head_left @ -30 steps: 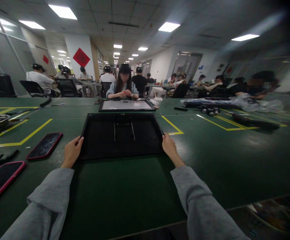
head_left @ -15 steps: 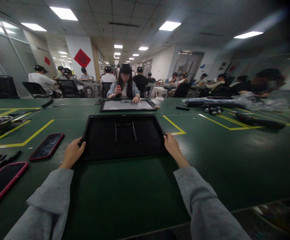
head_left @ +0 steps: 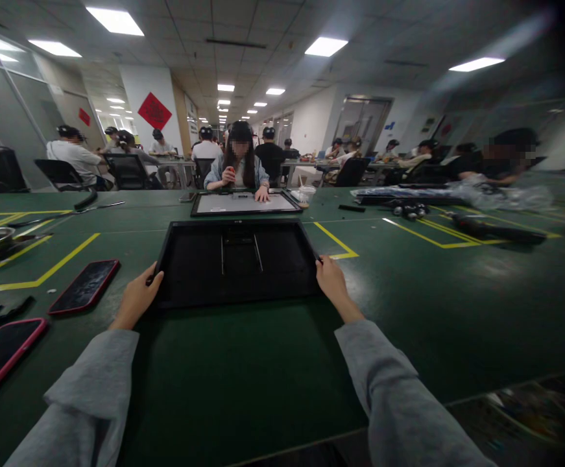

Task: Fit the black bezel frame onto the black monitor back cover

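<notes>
Between my two hands is a wide black monitor casing, a shallow rectangular shell with raised rims. Two thin metal strips and a dark bracket show in its middle. My left hand is closed round the casing's left edge, thumb on top. On the opposite edge, my right hand grips the rim in the same way. The casing lies low over the green table; whether its near edge touches the tabletop, I cannot tell.
Across the table a person works on a grey panel in a black frame. A red-edged phone and a second one lie at left. A drill-like black tool lies right; a drink cup stands beyond the casing.
The whole view has shifted slightly. Both hands keep their hold on the casing, which looks nearly unmoved. The person opposite has flattened a hand on the grey panel.
</notes>
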`<state>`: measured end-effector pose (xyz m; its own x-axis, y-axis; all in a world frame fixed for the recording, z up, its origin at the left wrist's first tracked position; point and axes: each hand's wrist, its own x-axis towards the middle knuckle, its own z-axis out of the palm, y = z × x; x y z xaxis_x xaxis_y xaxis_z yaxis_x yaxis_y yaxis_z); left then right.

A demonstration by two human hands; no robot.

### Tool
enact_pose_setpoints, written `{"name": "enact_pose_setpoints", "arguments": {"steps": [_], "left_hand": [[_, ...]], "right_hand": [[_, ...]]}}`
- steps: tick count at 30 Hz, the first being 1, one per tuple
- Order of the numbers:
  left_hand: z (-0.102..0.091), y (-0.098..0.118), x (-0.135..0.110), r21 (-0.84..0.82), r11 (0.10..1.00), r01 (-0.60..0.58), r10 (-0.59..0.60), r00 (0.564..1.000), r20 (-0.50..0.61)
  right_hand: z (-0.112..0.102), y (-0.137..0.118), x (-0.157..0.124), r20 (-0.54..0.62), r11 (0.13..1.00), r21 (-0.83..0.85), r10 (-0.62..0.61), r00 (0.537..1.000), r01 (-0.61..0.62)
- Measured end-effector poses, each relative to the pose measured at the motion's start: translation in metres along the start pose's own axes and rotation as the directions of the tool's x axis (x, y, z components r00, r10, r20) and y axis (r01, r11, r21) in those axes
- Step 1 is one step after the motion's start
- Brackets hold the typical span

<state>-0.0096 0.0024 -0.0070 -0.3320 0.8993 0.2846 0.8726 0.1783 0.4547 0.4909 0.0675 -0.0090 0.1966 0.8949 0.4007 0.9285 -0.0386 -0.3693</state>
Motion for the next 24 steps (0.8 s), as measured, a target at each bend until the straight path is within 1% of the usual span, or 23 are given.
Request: {"name": "enact_pose_setpoints", "arguments": {"steps": [5, 9, 12, 15, 17, 20, 22, 24], "left_hand": [[0.004, -0.005, 0.004, -0.059, 0.997, -0.050, 0.049, 0.999, -0.018], [0.006, -0.013, 0.009, -0.152, 0.987, -0.056, 0.058, 0.998, 0.010], [0.008, -0.020, 0.014, -0.272, 0.962, -0.023, 0.030, 0.999, 0.019], [0.007, -0.022, 0.015, -0.391, 0.919, 0.040, -0.037, 0.999, 0.016], [0.004, -0.021, 0.014, -0.489, 0.866, 0.104, -0.084, 0.995, 0.061], [-0.002, -0.019, 0.012, -0.655, 0.716, 0.242, -0.137, 0.969, 0.207], [-0.006, -0.019, 0.010, -0.716, 0.621, 0.319, -0.148, 0.945, 0.293], [-0.009, -0.017, 0.008, -0.737, 0.571, 0.362, -0.157, 0.929, 0.334]], "right_hand": [[-0.004, 0.000, 0.001, 0.085, 0.999, -0.005, 0.054, 0.995, -0.054], [-0.003, 0.002, 0.001, 0.130, 0.997, -0.001, 0.077, 0.988, -0.078], [-0.003, 0.002, 0.000, 0.136, 0.996, -0.014, 0.091, 0.986, -0.090], [-0.005, 0.000, -0.001, 0.145, 0.994, -0.035, 0.110, 0.983, -0.106], [-0.007, -0.001, -0.001, 0.150, 0.991, -0.044, 0.130, 0.980, -0.125], [-0.010, -0.003, -0.002, 0.154, 0.988, -0.041, 0.155, 0.976, -0.151], [-0.012, -0.003, -0.002, 0.156, 0.986, -0.047, 0.164, 0.974, -0.158], [-0.013, -0.004, -0.003, 0.160, 0.986, -0.061, 0.164, 0.973, -0.156]]}}
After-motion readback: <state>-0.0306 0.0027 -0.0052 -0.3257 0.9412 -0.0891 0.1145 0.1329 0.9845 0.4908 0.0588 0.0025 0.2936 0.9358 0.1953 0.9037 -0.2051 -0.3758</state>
